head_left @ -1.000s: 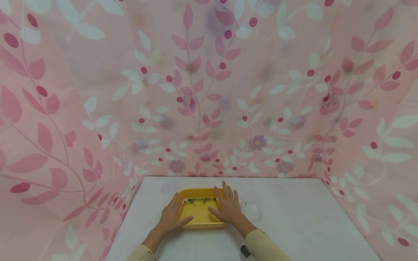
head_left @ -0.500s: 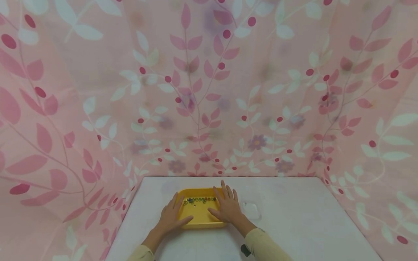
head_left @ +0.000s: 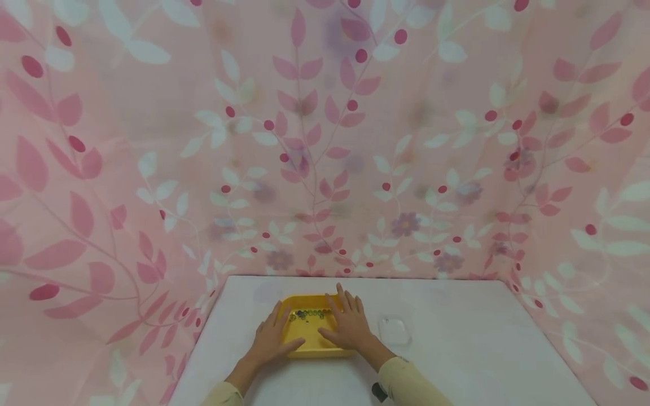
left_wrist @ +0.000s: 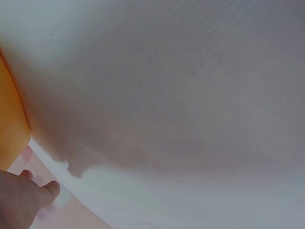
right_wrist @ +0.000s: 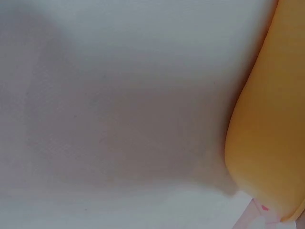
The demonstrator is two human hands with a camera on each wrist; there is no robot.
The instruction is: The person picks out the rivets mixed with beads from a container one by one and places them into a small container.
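A yellow tray (head_left: 311, 341) lies on the white table between my two hands. Along its far side sits an uneven row of small, shiny, glass-like beads or marbles (head_left: 311, 313), with greenish, blue and reddish ones among them. My left hand (head_left: 269, 339) lies over the left rim, fingers stretched forward and thumb pointing inward. Over the right rim is my right hand (head_left: 350, 326), its fingers spread and its thumb above the tray floor. In the left wrist view, fingers (left_wrist: 24, 198) show beside the tray wall (left_wrist: 9, 119); the right wrist view shows mostly tray wall (right_wrist: 269, 124).
To the right of the tray stands a small clear plastic dish (head_left: 394, 330). A dark object (head_left: 378, 391) shows beside the right sleeve (head_left: 408, 383). Pink leaf-patterned cloth (head_left: 325, 169) hangs behind and along both sides of the table (head_left: 472, 338).
My right hand has shifted a little left, further over the tray. The head view has turned slightly. My left hand and the beads keep their places relative to the tray.
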